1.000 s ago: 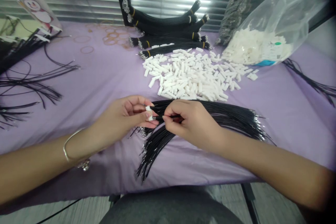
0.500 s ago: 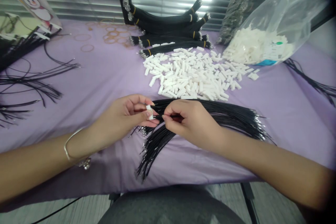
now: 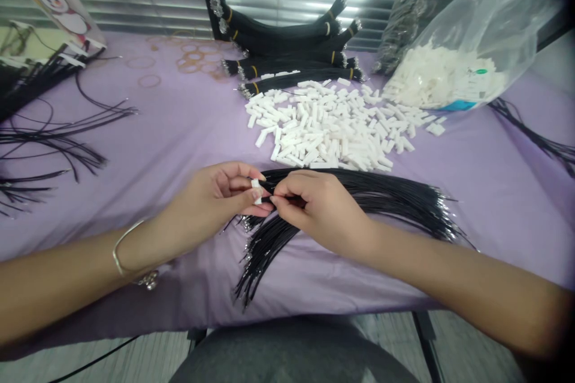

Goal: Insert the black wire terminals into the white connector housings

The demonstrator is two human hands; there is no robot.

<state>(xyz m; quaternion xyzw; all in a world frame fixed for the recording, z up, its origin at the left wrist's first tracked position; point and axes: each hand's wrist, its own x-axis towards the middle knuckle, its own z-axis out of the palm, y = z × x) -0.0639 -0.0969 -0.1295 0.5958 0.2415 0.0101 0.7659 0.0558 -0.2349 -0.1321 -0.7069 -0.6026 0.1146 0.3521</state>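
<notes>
A small white plastic connector housing [image 3: 257,190] is pinched between the thumb and fingers of my left hand [image 3: 229,190]. My right hand [image 3: 318,203] pinches a thin black wire [image 3: 266,198], whose end meets the side of the housing; how far it goes in I cannot make out. Beneath both hands lies a loose bundle of black wires [image 3: 395,197] with silvery metal tips, fanned out on the purple cloth. Just beyond the hands spreads a heap of white connector housings [image 3: 332,125].
Tied bundles of black wires [image 3: 287,42] are stacked at the back by the blinds. A clear plastic bag [image 3: 449,75] of white housings stands back right. Rubber bands [image 3: 193,63] lie back left, near more black wires [image 3: 54,137]. Purple cloth [image 3: 179,131] covers the table.
My right hand has moved slightly left, bringing its fingertips and the wire closer to the connector housing. The left hand stays nearly in place, still pinching the housing.
</notes>
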